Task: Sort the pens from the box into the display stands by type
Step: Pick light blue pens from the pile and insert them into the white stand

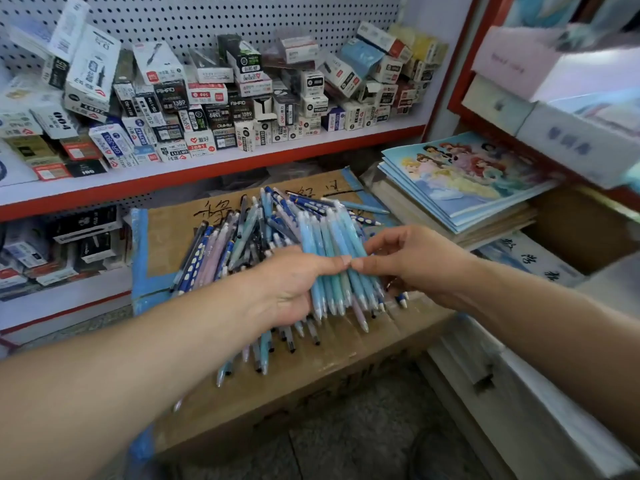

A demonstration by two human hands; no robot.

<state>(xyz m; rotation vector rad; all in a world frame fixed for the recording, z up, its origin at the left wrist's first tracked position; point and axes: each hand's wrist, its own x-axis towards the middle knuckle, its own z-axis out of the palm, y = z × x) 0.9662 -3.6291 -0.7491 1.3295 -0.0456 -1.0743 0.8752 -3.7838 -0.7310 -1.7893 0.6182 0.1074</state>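
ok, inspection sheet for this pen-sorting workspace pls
Surface: cardboard box top, blue tape on its edges.
Job's things: mixed pens heaped on box; blue pens bundled in both hands.
Clutter: cartons piled on shelf; notebooks stacked at right.
Grippers: left hand grips blue pens; right hand pinches them too.
Cables: nothing seen.
Surroundings: pegboard behind shelf; grey floor below.
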